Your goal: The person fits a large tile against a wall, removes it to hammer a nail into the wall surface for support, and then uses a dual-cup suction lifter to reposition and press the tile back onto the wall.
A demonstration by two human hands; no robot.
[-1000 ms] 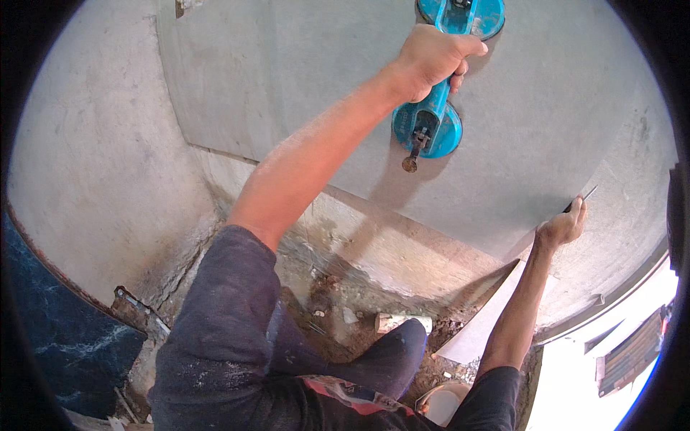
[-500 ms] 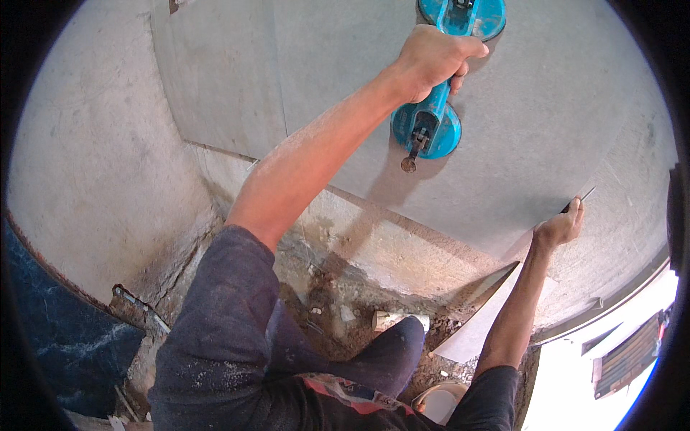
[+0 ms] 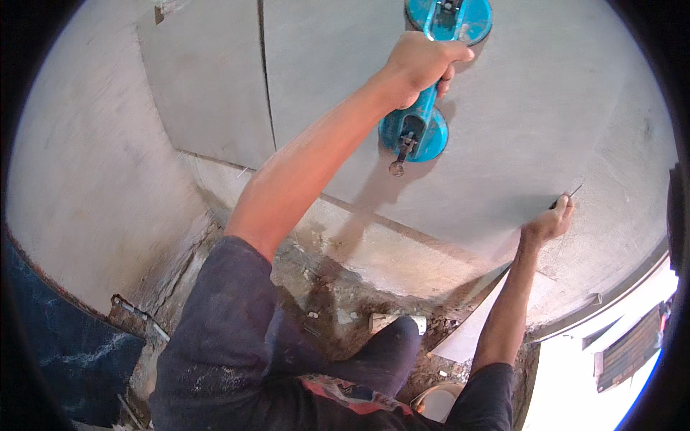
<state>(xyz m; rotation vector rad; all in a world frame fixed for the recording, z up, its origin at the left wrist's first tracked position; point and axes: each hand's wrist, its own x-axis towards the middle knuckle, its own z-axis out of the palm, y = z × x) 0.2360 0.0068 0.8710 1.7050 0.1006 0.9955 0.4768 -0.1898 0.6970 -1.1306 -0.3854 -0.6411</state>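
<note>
**Left hand (image 3: 424,65) clenched on a bright blue, two-cup suction lifter (image 3: 425,104)**

The left hand's fingers wrap the lifter's handle; one round cup sits beyond the hand, the other nearer the body, both against a large, smooth, flat grey slab (image 3: 334,79). Below and to the right of that hand, the right hand (image 3: 550,221) grasps a slim, dark-handled tool with a thin metallic tip (image 3: 576,190); whether the tip touches the surface cannot be told. Left of the left hand, a narrow dark gap (image 3: 265,68) divides the slab from another flat grey panel (image 3: 208,79). Below the right hand, a pale flat sheet (image 3: 467,334) shows beside its forearm.
</note>
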